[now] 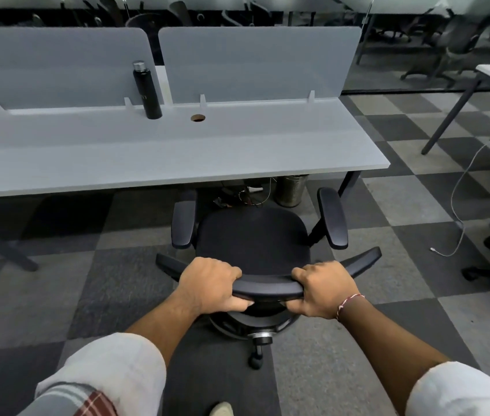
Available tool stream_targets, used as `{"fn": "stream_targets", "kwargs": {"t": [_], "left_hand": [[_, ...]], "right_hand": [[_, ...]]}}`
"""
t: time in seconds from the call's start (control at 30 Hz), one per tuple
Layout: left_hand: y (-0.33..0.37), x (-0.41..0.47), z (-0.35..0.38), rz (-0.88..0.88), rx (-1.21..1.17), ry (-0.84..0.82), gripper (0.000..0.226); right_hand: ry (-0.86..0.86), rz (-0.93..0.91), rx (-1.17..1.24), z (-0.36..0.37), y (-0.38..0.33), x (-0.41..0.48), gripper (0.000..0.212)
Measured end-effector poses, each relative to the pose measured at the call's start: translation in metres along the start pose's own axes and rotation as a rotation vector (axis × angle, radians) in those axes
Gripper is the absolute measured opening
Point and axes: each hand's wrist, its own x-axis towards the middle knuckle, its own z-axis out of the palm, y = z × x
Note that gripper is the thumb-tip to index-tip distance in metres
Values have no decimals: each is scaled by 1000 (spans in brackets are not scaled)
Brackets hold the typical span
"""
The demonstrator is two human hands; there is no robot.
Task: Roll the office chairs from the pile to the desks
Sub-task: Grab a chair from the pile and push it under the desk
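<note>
To the left runs the long grey desk (87, 157), with a black bottle (147, 91) upright on it against the divider panel. In front of it the person's left hand (207, 283) grips the top rail of the backrest, fingers wrapped over and thumb tucked under. The office chair (252, 238) stands between the person and the desk, near the desk's right end, its seat facing the desk edge and its armrests just short of the desktop. The right hand (324, 288) holds the same rail on the other side, fingers closed round it likewise.

It looks to me like the last push. Even pressure from both hands should stop the castors veering, and a slow roll seems wise, since I cannot tell whether the armrests will pass under the desktop. A metal bin (290, 190) stands under the desk ahead of the seat, and a desk leg (348, 181) is close to the right armrest (332, 217), so I'd steer a touch left. Further right a white cable (460, 205) trails on the carpet, well apart from the wheels.
</note>
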Motion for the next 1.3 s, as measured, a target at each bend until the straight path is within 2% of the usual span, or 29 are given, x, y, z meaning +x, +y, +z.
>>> {"fn": "stream_targets", "kwargs": {"t": [0.23, 0.43, 0.57, 0.7, 0.83, 1.03, 1.3], "left_hand": [[-22, 68, -9, 17, 23, -109, 64], [-21, 151, -8, -9, 21, -141, 64], [-17, 210, -7, -38, 23, -124, 64], [-3, 263, -5, -79, -7, -129, 55], [-1, 289, 0, -139, -20, -80, 53], [-4, 330, 3, -190, -55, -75, 56], [-5, 330, 6, -212, -60, -17, 56]], "right_hand": [[-64, 71, 0, -6, 38, 38, 53], [-104, 98, -30, 1, 111, 79, 48], [-87, 69, -34, 15, 172, 106, 51], [-92, 41, -25, 29, 232, 127, 48], [-93, -46, -11, 38, 268, 149, 47], [-92, -94, 26, 40, 310, 182, 47], [-71, -101, 56, 43, 311, 182, 44]]}}
